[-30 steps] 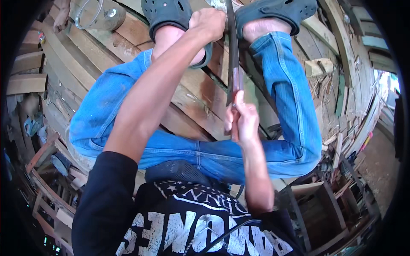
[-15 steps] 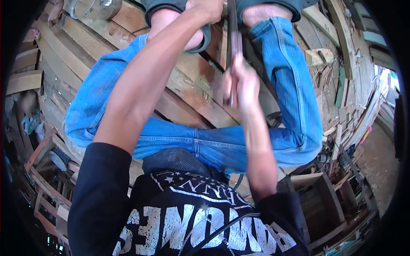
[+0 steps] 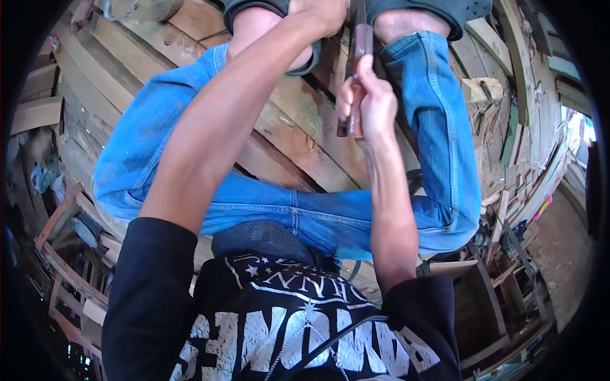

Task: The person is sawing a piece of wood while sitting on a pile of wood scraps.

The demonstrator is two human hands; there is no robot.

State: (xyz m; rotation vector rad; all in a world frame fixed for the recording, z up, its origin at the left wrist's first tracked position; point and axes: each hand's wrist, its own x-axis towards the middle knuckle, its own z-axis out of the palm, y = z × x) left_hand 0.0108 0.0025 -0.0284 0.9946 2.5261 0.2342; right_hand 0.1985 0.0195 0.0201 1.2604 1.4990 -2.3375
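Observation:
My right hand (image 3: pixel 376 101) is closed around a long tool with a reddish-brown rounded handle (image 3: pixel 356 120), which points away from me between my feet. A paler cylindrical section (image 3: pixel 363 39) of the tool shows above my thumb. Close beside the handle lies a narrow dark strip (image 3: pixel 342 127); whether it is part of the tool I cannot tell. At the top edge my left hand (image 3: pixel 325 14) is closed next to the tool's far part. What its fingers hold is cut off by the picture's edge.
My legs in blue jeans (image 3: pixel 432 120) bend around the work, with dark shoes (image 3: pixel 470 16) at the top. Wooden planks (image 3: pixel 298 120) lie beneath. A clear container (image 3: pixel 143 9) stands at upper left, a wood block (image 3: pixel 483 89) right, and a wooden box frame (image 3: pixel 489 305) lower right.
My right hand has moved a little away from me and to the right with the tool, which now shows more clearly. The left hand has shifted slightly right.

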